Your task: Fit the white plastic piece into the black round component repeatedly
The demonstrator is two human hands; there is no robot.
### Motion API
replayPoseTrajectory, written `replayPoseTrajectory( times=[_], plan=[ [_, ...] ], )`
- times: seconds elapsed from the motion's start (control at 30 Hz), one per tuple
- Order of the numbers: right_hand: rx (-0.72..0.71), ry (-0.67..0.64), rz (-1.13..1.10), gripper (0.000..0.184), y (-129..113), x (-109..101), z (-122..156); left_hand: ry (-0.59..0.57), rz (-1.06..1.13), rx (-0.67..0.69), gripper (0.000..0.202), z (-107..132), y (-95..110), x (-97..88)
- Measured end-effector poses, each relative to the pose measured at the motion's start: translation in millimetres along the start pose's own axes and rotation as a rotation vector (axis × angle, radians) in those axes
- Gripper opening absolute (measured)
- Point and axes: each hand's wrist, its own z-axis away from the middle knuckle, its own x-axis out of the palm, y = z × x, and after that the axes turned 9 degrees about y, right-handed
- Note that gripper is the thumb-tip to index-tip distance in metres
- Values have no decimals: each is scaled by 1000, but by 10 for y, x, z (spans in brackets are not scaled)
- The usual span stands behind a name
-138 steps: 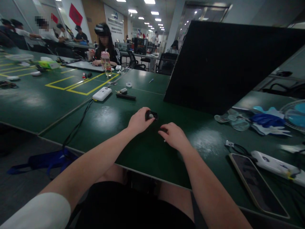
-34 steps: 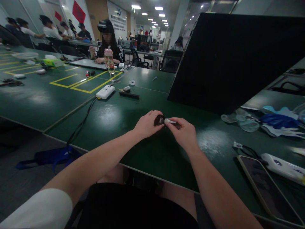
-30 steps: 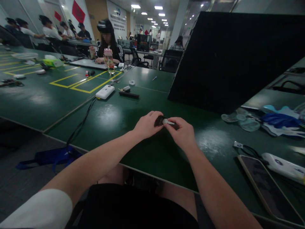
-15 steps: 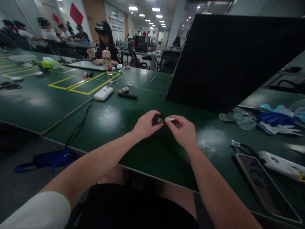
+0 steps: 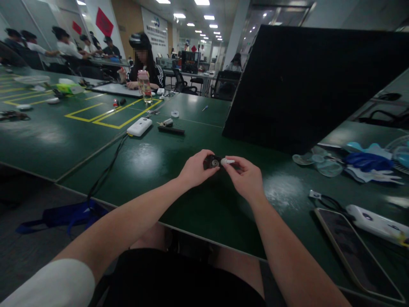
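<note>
My left hand (image 5: 197, 169) is closed, thumb and fingers pinching a small dark part (image 5: 214, 163) with a round, ringed grey piece in its face. Close beside it my right hand (image 5: 246, 175) pinches a small white part (image 5: 228, 161) that has a rounded end and a narrow tip pointing right. The two parts nearly meet; I cannot tell whether they touch. Both hands hover above the green table (image 5: 191, 213) near its front edge. Fingertips hide much of each part.
A large black panel (image 5: 303, 85) leans at right. Nearby lie clear fan blades (image 5: 329, 166), blue-and-white gloves (image 5: 370, 161), a phone (image 5: 358, 253) and a white power bank (image 5: 377, 221). Left of centre are another power bank (image 5: 139, 127) and a black bar (image 5: 171, 130). A person (image 5: 143, 64) sits opposite.
The white part has turned slightly in my right fingers, its tip showing more clearly. My left hand has hardly moved. The whole view has shifted slightly downward.
</note>
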Motion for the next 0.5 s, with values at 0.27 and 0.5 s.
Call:
replayPoseTrajectory(
  times=[0.27,0.5],
  plan=[
    [5,18,-89,22,-14,-3,-19,33,35,-22,36,-15,26,-48],
    [42,64,-160,25,-38,36,7,57,24,21,35,-17,15,-35]
  ],
)
